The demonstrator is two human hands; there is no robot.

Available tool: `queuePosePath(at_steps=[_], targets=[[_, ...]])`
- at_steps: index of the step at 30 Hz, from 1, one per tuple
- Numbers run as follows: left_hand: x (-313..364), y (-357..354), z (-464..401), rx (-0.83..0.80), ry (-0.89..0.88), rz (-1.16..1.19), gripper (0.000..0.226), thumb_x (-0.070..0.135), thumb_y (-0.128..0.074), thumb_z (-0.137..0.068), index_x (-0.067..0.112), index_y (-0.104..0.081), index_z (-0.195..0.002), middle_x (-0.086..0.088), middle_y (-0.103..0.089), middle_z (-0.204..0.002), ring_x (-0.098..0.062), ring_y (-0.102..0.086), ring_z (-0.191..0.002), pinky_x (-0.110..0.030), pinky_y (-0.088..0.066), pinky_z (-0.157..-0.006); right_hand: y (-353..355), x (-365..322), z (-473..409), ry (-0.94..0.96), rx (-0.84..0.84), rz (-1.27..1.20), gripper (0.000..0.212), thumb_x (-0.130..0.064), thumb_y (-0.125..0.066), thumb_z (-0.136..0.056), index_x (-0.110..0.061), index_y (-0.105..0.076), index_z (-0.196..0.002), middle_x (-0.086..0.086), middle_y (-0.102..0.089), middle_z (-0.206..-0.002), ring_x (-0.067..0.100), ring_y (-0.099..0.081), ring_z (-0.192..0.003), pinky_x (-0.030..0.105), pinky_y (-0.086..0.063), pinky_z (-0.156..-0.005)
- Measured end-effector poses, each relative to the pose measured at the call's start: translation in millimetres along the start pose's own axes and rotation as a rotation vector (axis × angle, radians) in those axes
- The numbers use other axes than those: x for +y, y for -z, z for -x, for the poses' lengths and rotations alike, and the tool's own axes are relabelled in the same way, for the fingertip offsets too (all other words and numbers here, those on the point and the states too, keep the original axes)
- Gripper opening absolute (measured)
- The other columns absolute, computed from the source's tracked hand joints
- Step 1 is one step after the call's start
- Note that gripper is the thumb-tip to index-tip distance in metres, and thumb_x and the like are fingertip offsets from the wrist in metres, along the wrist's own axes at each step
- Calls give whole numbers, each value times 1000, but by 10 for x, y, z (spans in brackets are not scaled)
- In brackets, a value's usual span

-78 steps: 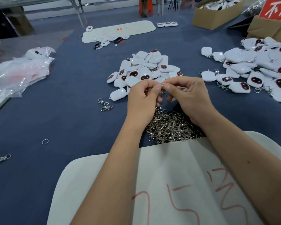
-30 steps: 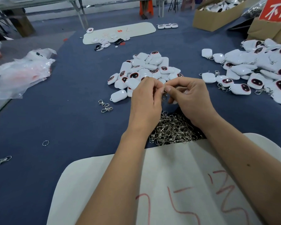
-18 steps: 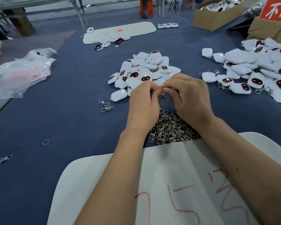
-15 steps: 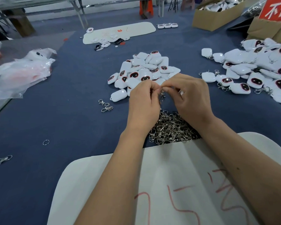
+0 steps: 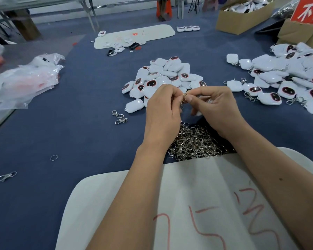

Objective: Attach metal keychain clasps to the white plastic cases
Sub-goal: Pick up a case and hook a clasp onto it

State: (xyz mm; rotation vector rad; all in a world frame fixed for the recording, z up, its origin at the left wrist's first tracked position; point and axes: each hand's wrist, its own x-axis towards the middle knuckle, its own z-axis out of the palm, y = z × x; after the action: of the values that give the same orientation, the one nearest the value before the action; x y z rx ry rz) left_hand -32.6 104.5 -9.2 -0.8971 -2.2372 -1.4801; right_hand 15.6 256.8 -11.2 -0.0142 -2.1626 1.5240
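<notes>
- Left hand [image 5: 163, 109] and right hand [image 5: 215, 109] pinch one metal clasp [image 5: 184, 98] between their fingertips, above the clasp heap [image 5: 193, 141].
- White cases pile [image 5: 166, 74] lies just beyond; another pile far right.

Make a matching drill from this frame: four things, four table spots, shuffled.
Things:
1. heap of loose clasps
2. pile of plain cases
3. pile of cases with clasps on
4. plastic bags

Places:
A. far left of the table
B. under the wrists, at the edge of the white sheet
C. far right
D. centre, just beyond the hands

Pairs: 1-B, 2-D, 3-C, 4-A
</notes>
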Motion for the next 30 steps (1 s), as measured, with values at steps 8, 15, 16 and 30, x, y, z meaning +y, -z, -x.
queuePosePath(at_steps=[8, 15, 16, 30], targets=[[-26, 36, -7, -40, -3, -27, 12, 0, -58, -95, 6, -62, -85, -4, -61, -83, -26, -61, -73, -47, -50, -72, -34, -77, 45, 197, 31, 212, 9, -1, -73, -93, -4, -79, -89, 7, -71, -77, 20, -59, -63, 39, -50, -61], [-35, 35, 5, -77, -7, -41, 14, -1, -57, -96, 7, -62, -85, -3, -61, -86, -26, -60, -75, -49, -50, -72, 23, -74, 23, 385, 12, 515, 11, -2, -70, -94, -7, -78, -87, 4, -67, -76, 26, -60, -71, 43, -49, -66], [-36, 34, 7, -78, -5, -41, 15, -1, -57, -96, 7, -61, -85, -3, -61, -86, -25, -59, -75, -49, -50, -72, 24, -72, 24, 403, 8, 537, 12, -2, -69, -94, -7, -78, -88, 4, -69, -77, 26, -61, -72, 44, -49, -66], [8, -12, 10, 8, -26, -38, 11, 5, -60, -96, 7, -63, -86, -2, -63, -86, -19, -56, -81, -39, -48, -73, 18, -9, 10, 110, -20, 175, 10, -6, -70, -97, -10, -80, -97, -11, -71, -72, 19, -61, -57, 35, -53, -56]])
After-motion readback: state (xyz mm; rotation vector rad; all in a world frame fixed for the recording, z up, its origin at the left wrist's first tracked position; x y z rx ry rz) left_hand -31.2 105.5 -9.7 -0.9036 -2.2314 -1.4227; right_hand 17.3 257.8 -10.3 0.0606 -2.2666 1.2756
